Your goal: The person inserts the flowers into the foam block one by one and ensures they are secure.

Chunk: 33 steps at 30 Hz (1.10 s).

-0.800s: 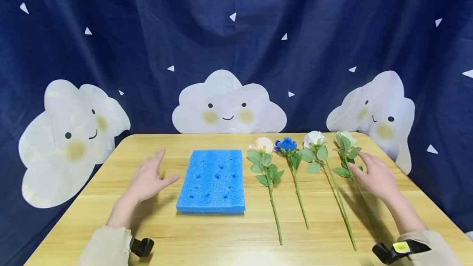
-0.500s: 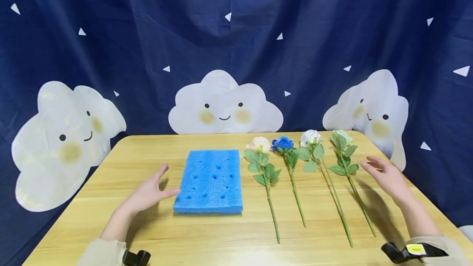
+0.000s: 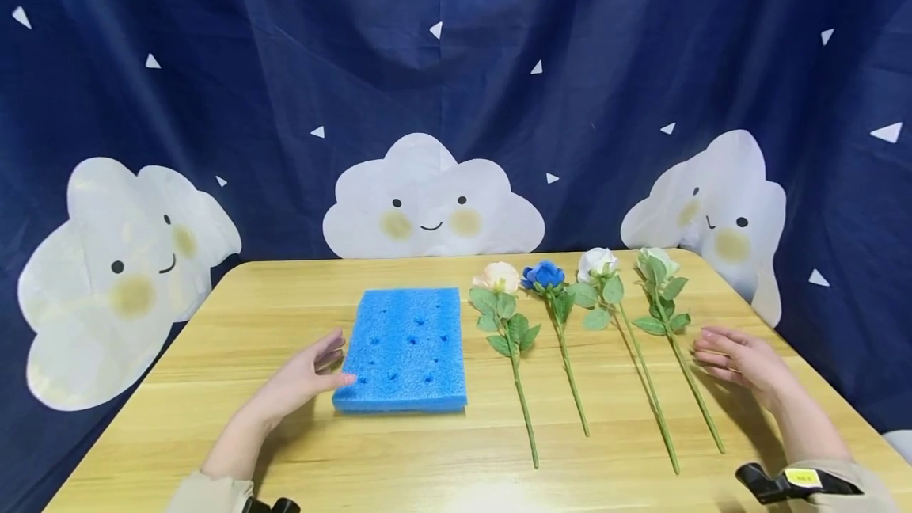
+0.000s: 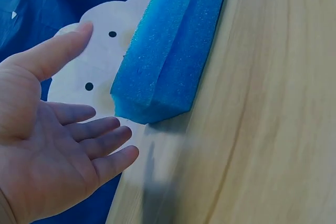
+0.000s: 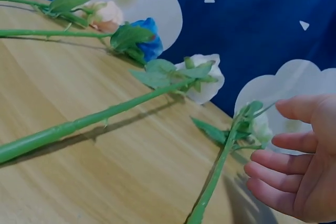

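Note:
A blue foam block (image 3: 406, 351) with several small holes in its top lies flat on the table. Beside its left edge is my left hand (image 3: 302, 381), fingers spread and relaxed, holding nothing; the left wrist view shows a gap between the fingers and the foam (image 4: 165, 56). To the right of the block lie several artificial roses in a row: a peach rose (image 3: 501, 279), a blue rose (image 3: 546, 275), a white rose (image 3: 597, 264) and a pale green rose (image 3: 657, 266). My right hand (image 3: 741, 362) hovers just right of the pale green rose's stem (image 5: 212, 182), fingers loosely bent around nothing.
The wooden table (image 3: 399, 461) has its far edge against a dark blue curtain (image 3: 399, 46) printed with white clouds and triangles. The rose stems point toward the near side of the table.
My left hand has moved right to the foam block's edge. My right hand has drawn back from the pale green rose's leaves toward the right and nearer. The view has shifted slightly.

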Each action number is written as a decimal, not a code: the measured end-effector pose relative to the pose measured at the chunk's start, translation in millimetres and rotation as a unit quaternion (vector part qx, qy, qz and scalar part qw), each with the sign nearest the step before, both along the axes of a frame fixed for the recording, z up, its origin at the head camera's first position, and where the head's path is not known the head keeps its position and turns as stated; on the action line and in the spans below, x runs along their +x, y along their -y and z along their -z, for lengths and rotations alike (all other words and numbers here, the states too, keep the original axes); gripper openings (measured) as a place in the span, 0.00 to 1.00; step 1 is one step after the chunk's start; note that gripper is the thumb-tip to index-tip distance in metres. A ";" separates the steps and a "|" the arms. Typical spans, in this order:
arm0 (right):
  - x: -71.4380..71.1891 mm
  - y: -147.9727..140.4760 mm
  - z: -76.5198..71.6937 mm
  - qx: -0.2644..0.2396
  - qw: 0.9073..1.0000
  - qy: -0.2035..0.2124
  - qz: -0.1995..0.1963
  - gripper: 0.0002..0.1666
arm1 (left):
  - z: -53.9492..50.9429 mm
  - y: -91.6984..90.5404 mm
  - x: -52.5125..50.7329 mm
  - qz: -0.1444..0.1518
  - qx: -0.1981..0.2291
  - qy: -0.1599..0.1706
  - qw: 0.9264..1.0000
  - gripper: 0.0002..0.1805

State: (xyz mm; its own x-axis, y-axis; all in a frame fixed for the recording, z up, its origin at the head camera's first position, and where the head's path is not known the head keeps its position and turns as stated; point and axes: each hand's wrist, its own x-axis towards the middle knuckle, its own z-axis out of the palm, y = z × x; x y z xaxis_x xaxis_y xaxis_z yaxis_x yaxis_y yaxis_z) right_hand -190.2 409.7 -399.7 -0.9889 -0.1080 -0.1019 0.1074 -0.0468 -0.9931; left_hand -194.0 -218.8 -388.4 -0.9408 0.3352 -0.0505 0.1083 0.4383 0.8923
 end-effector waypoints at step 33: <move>-15.4 26.4 3.2 0.325 0.945 0.036 0.029 0.34 | 4.5 -2.4 1.5 0.018 -0.058 -0.023 0.998 0.50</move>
